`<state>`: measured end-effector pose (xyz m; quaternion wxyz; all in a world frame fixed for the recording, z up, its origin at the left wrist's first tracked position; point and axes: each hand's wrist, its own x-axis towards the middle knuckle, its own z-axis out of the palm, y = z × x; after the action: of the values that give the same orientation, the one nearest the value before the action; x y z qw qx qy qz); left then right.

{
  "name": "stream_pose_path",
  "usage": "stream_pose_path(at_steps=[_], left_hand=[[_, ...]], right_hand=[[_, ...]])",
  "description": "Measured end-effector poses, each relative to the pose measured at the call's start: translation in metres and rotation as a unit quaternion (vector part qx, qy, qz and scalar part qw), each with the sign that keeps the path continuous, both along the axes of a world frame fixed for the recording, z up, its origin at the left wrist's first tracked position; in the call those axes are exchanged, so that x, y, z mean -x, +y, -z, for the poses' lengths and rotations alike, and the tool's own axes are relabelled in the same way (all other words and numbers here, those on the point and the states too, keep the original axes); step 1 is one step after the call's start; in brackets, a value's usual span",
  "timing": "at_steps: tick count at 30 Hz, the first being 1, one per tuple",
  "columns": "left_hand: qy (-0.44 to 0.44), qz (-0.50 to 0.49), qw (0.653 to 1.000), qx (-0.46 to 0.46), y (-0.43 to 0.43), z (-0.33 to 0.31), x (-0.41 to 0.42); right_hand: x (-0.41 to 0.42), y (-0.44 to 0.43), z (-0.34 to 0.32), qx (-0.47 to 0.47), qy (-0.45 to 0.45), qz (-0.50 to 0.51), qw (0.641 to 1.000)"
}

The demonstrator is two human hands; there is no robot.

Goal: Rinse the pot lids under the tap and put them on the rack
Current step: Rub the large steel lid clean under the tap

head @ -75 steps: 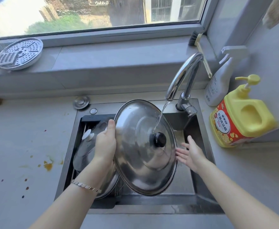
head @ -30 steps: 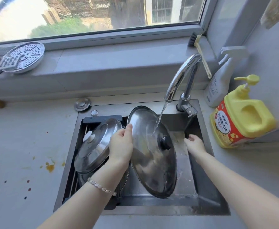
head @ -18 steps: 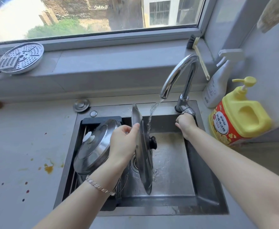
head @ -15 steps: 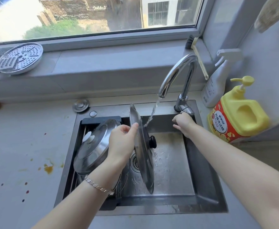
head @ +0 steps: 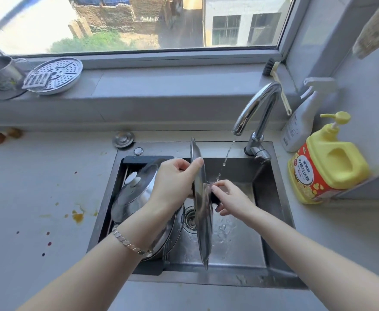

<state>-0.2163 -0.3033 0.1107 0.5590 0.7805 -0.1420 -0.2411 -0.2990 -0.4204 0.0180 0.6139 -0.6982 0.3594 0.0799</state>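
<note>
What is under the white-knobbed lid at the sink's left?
The white-knobbed lid leans on a rack; wire bars show beneath its lower edge. Anything else below it is covered by the lid and the left hand.

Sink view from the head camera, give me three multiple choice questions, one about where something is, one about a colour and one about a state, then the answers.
1. Where is the lid with the white knob?
A. On the windowsill
B. On the rack at the sink's left side
C. On the counter by the soap

2. What colour is the pump bottle on the right?
A. Yellow
B. Blue
C. Green

3. How is the held lid oriented?
A. Flat, knob up
B. Lying in the basin
C. On edge, rim toward the camera

Answers:
1. B, it rests over the rack inside the sink, left of the drain.
2. A, its body and pump are yellow, with a red label.
3. C, the left hand grips its upper rim and the right hand is at its black knob, so only the thin edge shows.
</note>
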Motion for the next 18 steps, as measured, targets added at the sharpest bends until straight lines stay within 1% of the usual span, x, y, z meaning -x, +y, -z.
stream_pose_path(at_steps=[1,4,7,10,13,15,18], left_hand=[[0.018,0.011,1.000,0.011,0.002,-0.003,0.001],[0.109,0.014,0.993,0.036,0.013,-0.009,0.000],[0.105,0.019,0.994,-0.010,0.033,-0.003,-0.001],[0.117,-0.004,0.992,-0.037,0.058,0.010,-0.003],[0.157,-0.026,0.987,-0.038,0.081,0.024,-0.007],[0.164,-0.057,0.983,-0.054,0.095,0.034,-0.012],[0.165,-0.084,0.980,-0.070,0.110,0.043,-0.019]], right_hand=[[0.001,0.001,0.001,0.013,-0.010,0.008,1.000],[0.003,0.001,-0.001,0.055,-0.037,0.032,0.997],[0.003,-0.003,-0.012,0.086,-0.067,0.045,0.993],[0.003,-0.006,-0.022,0.109,-0.099,0.048,0.988],[0.005,-0.007,-0.017,0.099,-0.087,0.060,0.989],[0.008,-0.004,-0.014,0.082,-0.074,0.075,0.991],[0.008,0.000,-0.015,0.096,-0.085,0.094,0.987]])
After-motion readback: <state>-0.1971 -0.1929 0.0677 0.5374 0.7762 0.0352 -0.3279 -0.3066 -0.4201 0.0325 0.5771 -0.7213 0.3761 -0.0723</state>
